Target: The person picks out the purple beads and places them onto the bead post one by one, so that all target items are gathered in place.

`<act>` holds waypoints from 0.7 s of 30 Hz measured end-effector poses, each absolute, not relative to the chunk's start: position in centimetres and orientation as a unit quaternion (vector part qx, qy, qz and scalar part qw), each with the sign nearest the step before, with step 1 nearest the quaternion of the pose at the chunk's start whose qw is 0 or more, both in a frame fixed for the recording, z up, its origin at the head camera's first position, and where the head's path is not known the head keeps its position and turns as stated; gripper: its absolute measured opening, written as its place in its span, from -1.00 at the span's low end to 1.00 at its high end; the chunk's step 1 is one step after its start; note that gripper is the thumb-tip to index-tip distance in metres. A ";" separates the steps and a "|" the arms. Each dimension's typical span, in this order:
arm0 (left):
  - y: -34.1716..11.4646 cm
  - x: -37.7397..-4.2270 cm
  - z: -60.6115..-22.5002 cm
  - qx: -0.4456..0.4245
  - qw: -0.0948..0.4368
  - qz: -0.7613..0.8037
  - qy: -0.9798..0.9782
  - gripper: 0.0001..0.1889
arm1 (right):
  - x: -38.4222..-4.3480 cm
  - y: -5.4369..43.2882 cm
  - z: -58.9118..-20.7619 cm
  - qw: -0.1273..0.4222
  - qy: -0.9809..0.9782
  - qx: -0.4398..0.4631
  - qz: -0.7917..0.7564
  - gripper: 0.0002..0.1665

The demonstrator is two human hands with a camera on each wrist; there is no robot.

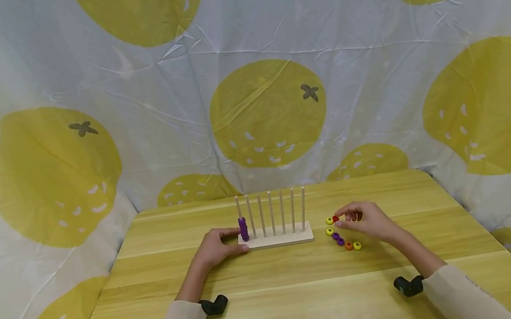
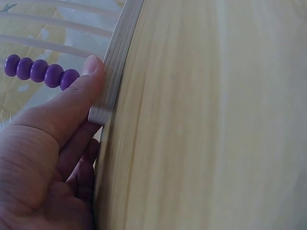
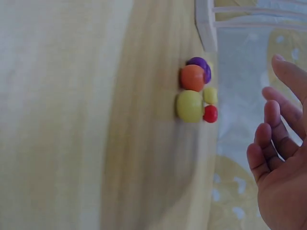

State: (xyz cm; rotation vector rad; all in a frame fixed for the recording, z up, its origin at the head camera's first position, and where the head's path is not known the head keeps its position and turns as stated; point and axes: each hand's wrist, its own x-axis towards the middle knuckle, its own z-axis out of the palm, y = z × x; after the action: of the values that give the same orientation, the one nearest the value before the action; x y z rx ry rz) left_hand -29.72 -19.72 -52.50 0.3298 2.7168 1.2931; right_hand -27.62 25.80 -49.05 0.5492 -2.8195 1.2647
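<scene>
My left hand [image 1: 215, 247] grips the left end of a wooden peg rack [image 1: 278, 240], thumb on the front of its base. Several purple beads [image 1: 244, 229] are stacked on the leftmost peg; the other pegs are bare. In the left wrist view the thumb presses the base near the purple beads [image 2: 40, 71]. My right hand [image 1: 365, 220] hovers by a red bead [image 1: 336, 219] right of the rack. From the right wrist, the right hand [image 3: 288, 158] has parted, loosely bent fingers with nothing between them, apart from the red bead [image 3: 210, 114].
Loose beads lie in a curving line right of the rack: yellow beads [image 1: 329, 231], purple beads [image 1: 340, 242] and an orange bead [image 1: 349, 246]. The wooden table [image 1: 275, 308] ends at a lemon-print cloth [image 1: 364, 102] behind. A black wrist device [image 1: 409, 286] sits at each cuff.
</scene>
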 end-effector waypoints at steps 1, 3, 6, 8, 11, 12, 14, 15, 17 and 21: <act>-19.7 -29.7 -52.5 0.109 0.057 0.426 0.896 -0.33 | -27.5 25.9 -49.3 -0.001 -0.898 0.172 0.405 -0.55; -19.7 -29.7 -52.5 0.112 0.056 0.427 0.896 -0.33 | -27.3 26.0 -49.8 -0.005 -0.897 0.167 0.409 -0.56; -19.7 -29.7 -52.5 0.110 0.058 0.427 0.895 -0.32 | -27.0 26.2 -50.3 -0.008 -0.896 0.163 0.412 -0.58; -19.7 -29.7 -52.5 0.110 0.058 0.427 0.895 -0.31 | -26.8 26.2 -50.7 -0.009 -0.896 0.159 0.414 -0.61; -19.7 -29.7 -52.5 0.105 0.059 0.427 0.896 -0.31 | -26.6 26.2 -51.1 -0.012 -0.894 0.153 0.420 -0.61; -19.7 -29.7 -52.6 0.105 0.058 0.427 0.896 -0.31 | -26.5 26.1 -51.2 -0.016 -0.894 0.150 0.423 -0.61; -19.7 -29.7 -52.6 0.103 0.058 0.429 0.896 -0.31 | -26.4 26.1 -51.4 -0.023 -0.892 0.147 0.426 -0.58; -19.7 -29.7 -52.6 0.101 0.059 0.429 0.896 -0.31 | -26.3 26.0 -51.5 -0.027 -0.892 0.142 0.429 -0.57; -19.7 -29.8 -52.5 0.102 0.059 0.428 0.896 -0.31 | -26.3 26.0 -51.7 -0.035 -0.891 0.137 0.431 -0.57; -19.7 -29.8 -52.6 0.104 0.058 0.426 0.897 -0.31 | -26.2 25.9 -52.2 -0.040 -0.892 0.126 0.433 -0.58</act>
State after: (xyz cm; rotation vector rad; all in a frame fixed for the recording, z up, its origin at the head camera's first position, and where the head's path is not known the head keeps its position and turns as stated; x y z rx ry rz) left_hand -29.78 -19.67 -52.60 0.3157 2.7175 1.2914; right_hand -26.23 25.92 -52.19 0.4066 -2.8756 1.3960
